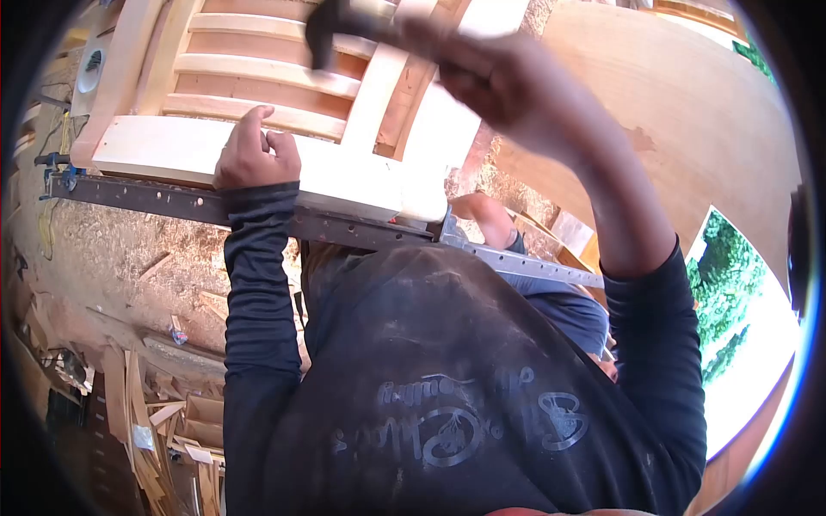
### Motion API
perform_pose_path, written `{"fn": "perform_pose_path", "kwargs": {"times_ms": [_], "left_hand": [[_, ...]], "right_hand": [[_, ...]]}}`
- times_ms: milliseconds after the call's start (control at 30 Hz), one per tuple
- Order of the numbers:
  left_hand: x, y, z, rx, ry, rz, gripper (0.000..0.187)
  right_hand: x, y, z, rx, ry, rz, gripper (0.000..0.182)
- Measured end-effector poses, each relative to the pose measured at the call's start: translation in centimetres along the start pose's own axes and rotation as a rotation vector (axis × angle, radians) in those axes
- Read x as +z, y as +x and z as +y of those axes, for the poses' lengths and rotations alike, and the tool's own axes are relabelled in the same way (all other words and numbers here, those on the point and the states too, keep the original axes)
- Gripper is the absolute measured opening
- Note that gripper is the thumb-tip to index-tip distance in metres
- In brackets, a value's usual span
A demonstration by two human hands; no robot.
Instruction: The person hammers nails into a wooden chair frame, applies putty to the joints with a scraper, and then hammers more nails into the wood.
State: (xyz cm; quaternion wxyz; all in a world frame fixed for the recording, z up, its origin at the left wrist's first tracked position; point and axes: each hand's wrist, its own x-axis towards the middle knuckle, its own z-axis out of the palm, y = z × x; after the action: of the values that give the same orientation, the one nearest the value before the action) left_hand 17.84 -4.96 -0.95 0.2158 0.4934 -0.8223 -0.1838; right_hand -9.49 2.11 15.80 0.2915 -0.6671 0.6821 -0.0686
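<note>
My right hand [520, 90] is raised above the wooden frame, fingers wrapped round the handle of a hammer [344, 26]. Both are smeared by motion, and the hammer's dark head is over the frame's slats. My left hand [258, 155] rests on the pale near rail [163, 150] with its fingers curled in. The index finger points away from me, close to the thumb; whatever they may pinch is too small to make out. Beyond the rail, several parallel slats [267, 76] run across the slatted wooden frame [366, 99].
A long perforated metal bar clamp [129, 191] lies along the rail's near side, with a pale bar [533, 265] at its right end. Another person's bent limb [486, 215] is close by. A plywood sheet [688, 103] stands right; wood scraps [146, 439] litter the lower left.
</note>
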Motion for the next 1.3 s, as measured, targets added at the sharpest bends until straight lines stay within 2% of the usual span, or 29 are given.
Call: {"fn": "perform_pose_path", "kwargs": {"times_ms": [33,67,100,133,167,200,267,300,367,400,433,500,567,633,733,767,833,900,967,1000,1033,1100,1167,1200,1233,1300], "left_hand": [[0.0,0.5,0.1,-0.008,-0.002,0.009,0.028],[-0.2,0.6,0.2,-0.019,0.015,-0.017,0.028],[-0.3,0.4,0.3,-0.022,0.01,-0.013,0.028],[-0.2,0.5,0.3,-0.024,0.003,0.001,0.028],[-0.1,0.7,0.3,-0.025,-0.004,0.015,0.028],[-0.2,0.7,0.2,-0.042,0.003,-0.013,0.028],[0.0,0.7,0.0,-0.018,-0.003,-0.003,0.028],[0.2,0.7,-0.1,-0.017,0.003,0.009,0.028],[-0.2,0.3,0.1,-0.044,0.021,-0.039,0.028],[-0.1,0.7,0.4,-0.055,0.029,-0.039,0.028],[0.1,1.1,0.5,-0.061,0.027,-0.032,0.028],[-0.1,0.8,0.4,-0.078,0.033,-0.047,0.028],[-0.1,0.7,0.4,-0.08,0.036,-0.047,0.028],[-0.1,0.9,0.5,-0.073,0.038,-0.048,0.028],[0.4,0.7,-0.2,-0.031,0.021,-0.018,0.028],[0.2,0.4,-0.1,-0.043,0.029,-0.034,0.028],[0.1,0.8,0.4,-0.075,0.043,-0.038,0.027],[-0.2,0.8,0.8,-0.101,0.042,-0.061,0.027],[-0.3,0.9,0.6,-0.103,0.038,-0.051,0.027],[-0.1,0.8,0.5,-0.09,0.033,-0.036,0.027],[-0.1,1.0,0.3,-0.072,0.028,-0.024,0.027],[0.1,1.4,0.1,-0.043,0.037,0.014,0.027],[-0.1,0.6,0.4,-0.044,0.034,-0.016,0.027],[-0.1,0.9,0.5,-0.066,0.031,-0.024,0.027],[-0.2,0.9,0.5,-0.089,0.03,-0.037,0.027],[-0.1,0.8,0.2,-0.084,0.031,-0.048,0.027]], "right_hand": [[-0.4,0.9,-0.2,-0.068,0.206,0.234,0.031],[1.0,1.6,1.0,-0.128,0.259,0.436,0.02],[1.6,0.6,0.7,-0.014,0.251,0.376,0.026],[2.1,-0.4,0.4,0.098,0.236,0.311,0.032],[3.9,-1.5,1.5,0.1,0.156,0.222,0.039],[2.8,-1.0,-0.7,0.37,-0.266,-0.493,0.055],[3.2,-1.9,0.4,0.043,-0.275,-0.407,0.063],[1.7,-1.1,0.0,0.143,-0.315,-0.569,0.064],[1.5,-0.5,0.3,0.076,-0.093,-0.187,0.059],[1.2,0.1,0.6,-0.011,0.119,0.083,0.055],[0.2,0.2,-0.2,0.084,0.195,0.181,0.051],[1.7,0.2,0.6,-0.037,0.274,0.544,0.051],[3.1,-2.7,1.0,0.186,0.116,0.148,0.056],[4.1,-4.2,1.7,0.086,-0.296,-0.455,0.059],[1.3,-2.2,0.2,0.192,-0.249,-0.463,0.06],[1.0,-2.2,0.6,0.065,-0.157,-0.211,0.06],[1.1,-1.4,1.1,0.033,0.104,0.198,0.062],[2.2,-1.6,0.2,0.106,0.202,0.404,0.062],[4.1,-3.4,1.5,0.243,0.056,-0.054,0.063],[4.4,-4.0,1.6,0.143,-0.308,-0.423,0.066],[4.9,-4.6,2.2,0.063,-0.239,-0.391,0.069],[2.6,-3.1,1.2,0.092,-0.306,-0.467,0.067],[2.1,-2.2,0.8,0.034,-0.161,-0.101,0.065],[2.5,-1.3,1.4,-0.05,0.01,0.11,0.064],[2.1,-1.3,0.7,0.013,0.16,0.233,0.065],[3.1,-2.1,-0.1,0.068,0.27,0.375,0.061]]}}
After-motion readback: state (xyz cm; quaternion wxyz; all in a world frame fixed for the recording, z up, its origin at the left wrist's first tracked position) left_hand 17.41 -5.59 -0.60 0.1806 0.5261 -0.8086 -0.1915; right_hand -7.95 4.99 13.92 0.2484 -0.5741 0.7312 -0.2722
